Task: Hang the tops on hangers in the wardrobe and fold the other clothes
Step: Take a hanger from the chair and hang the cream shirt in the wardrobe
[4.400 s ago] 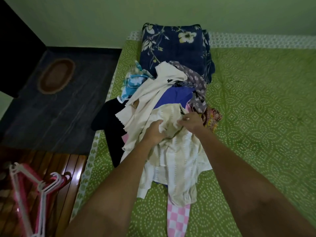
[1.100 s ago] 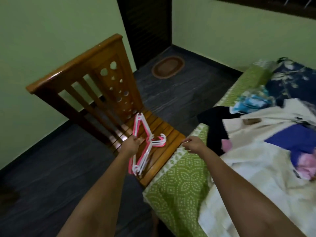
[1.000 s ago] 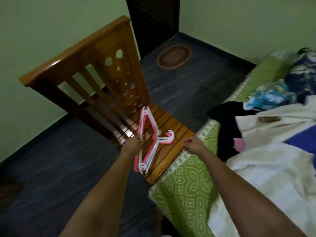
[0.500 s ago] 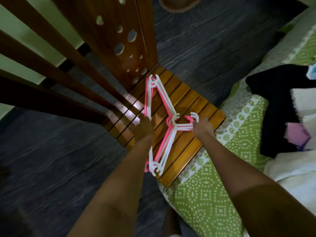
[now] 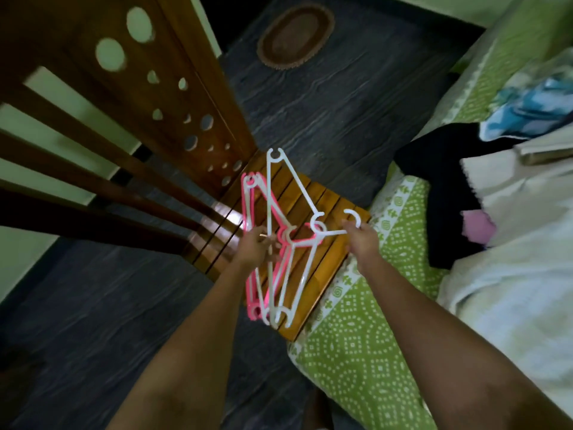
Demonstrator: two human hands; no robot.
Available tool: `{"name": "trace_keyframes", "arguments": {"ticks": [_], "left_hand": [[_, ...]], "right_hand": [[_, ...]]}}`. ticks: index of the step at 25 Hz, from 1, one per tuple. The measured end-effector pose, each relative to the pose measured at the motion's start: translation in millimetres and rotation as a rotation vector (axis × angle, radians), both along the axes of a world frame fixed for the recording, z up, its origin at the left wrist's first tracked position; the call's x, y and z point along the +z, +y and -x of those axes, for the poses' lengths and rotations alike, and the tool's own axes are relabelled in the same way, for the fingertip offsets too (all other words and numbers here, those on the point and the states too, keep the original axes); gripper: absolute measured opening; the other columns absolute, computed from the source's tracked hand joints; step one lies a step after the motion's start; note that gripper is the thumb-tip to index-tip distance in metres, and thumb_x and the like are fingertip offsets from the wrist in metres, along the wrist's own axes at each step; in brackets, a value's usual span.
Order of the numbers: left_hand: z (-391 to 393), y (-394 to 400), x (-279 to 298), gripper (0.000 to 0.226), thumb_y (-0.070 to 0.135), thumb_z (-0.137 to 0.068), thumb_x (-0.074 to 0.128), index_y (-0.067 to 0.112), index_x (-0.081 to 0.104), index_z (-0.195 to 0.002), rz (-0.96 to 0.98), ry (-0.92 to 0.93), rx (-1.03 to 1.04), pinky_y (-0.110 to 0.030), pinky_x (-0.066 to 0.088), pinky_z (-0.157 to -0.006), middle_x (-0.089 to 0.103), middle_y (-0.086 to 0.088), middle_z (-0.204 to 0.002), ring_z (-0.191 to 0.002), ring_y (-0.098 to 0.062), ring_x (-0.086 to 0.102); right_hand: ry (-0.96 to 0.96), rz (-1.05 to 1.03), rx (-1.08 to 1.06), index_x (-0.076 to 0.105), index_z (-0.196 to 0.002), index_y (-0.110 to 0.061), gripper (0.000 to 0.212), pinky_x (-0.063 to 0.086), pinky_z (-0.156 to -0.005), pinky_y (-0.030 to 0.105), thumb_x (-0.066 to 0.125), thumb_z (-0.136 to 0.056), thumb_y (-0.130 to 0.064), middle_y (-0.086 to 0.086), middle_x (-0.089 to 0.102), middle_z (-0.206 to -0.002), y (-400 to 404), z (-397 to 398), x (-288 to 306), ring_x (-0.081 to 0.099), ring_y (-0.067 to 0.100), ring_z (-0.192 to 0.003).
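Observation:
A bundle of pink and white plastic hangers (image 5: 263, 268) lies on the slatted seat of a wooden chair (image 5: 325, 274). My right hand (image 5: 361, 240) pinches the hook of one white hanger (image 5: 297, 187), which is drawn a little to the right, out of the bundle. My left hand (image 5: 255, 246) grips the other hangers near their middle. The clothes pile (image 5: 511, 212) lies on the green bed at the right: a white garment, a black one, a blue patterned one.
The chair's tall back (image 5: 130, 113) with round holes rises at the left. The green bedspread's edge (image 5: 350, 336) touches the chair seat. A dark floor with an oval brown mat (image 5: 296, 35) lies beyond.
My hands left the clothes pile and I turned to the chair. My right hand took one white hanger's hook and pulled it rightward while the left hand keeps hold of the rest.

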State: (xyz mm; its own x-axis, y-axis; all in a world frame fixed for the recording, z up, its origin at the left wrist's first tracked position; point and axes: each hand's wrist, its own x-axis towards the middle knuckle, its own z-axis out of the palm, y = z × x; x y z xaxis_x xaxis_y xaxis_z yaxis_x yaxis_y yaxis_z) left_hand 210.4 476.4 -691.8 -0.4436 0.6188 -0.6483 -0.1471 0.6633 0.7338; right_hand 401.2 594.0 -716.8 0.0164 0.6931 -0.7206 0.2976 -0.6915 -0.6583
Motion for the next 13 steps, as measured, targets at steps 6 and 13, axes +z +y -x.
{"name": "trace_keyframes", "arguments": {"ticks": [6, 13], "left_hand": [[-212, 86, 39, 0.030, -0.008, -0.093, 0.047, 0.015, 0.040, -0.075, 0.008, -0.182, -0.221, -0.033, 0.053, -0.051, 0.052, -0.010, -0.074, -0.064, -0.020, 0.056], [-480, 148, 44, 0.036, 0.019, -0.091, 0.060, 0.017, 0.050, -0.125, -0.135, 0.584, -1.207, -0.035, 0.043, -0.091, 0.050, -0.004, -0.132, -0.115, -0.027, 0.053]], "right_hand": [[0.457, -0.077, -0.485, 0.057, -0.082, -0.013, 0.015, 0.045, -0.046, 0.018, 0.053, -0.097, -0.016, 0.004, 0.064, -0.065, 11, -165, 79, 0.060, 0.008, -0.047], [0.190, -0.300, -0.692, 0.055, -0.078, -0.011, 0.018, 0.029, -0.039, 0.012, 0.053, -0.095, -0.012, -0.003, 0.062, -0.048, 24, -472, 98, 0.047, 0.000, -0.039]]}}
